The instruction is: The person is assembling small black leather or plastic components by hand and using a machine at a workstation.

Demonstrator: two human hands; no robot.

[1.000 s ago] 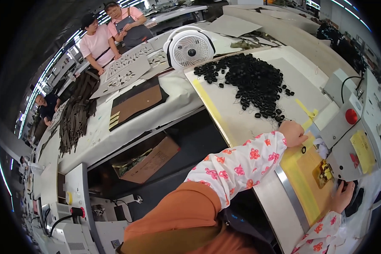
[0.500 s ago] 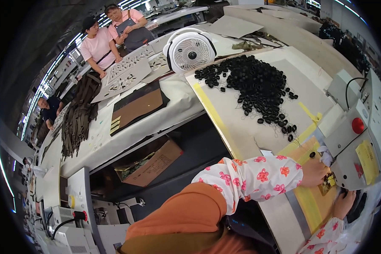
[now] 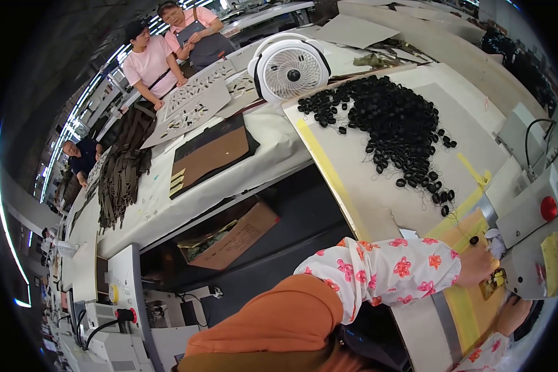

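Over at the far right of my feed, both bare hands crowd in beside the grey machine (image 3: 527,270). Left hand (image 3: 476,266) first: it reaches out of a flowered sleeve (image 3: 415,273), back of the hand up, fingers pointing in toward the brassy fitting (image 3: 493,283) below the machine. Its fingertips are hidden from me, so I can't tell how far open it is or what it grips. Just past the knuckles, one black loop (image 3: 474,240) sits by itself. Right hand (image 3: 513,315) is low, by the machine's bottom corner, fingers partly covered; I can't call its grip either. Up the pale board (image 3: 372,204), well apart from both hands, spreads a big heap of black loops (image 3: 400,124), its tail straggling down toward that left hand. Near the heap's left end stands a white fan (image 3: 291,74), and beyond the white-covered table (image 3: 270,139) I have two co-workers (image 3: 149,65) side by side.
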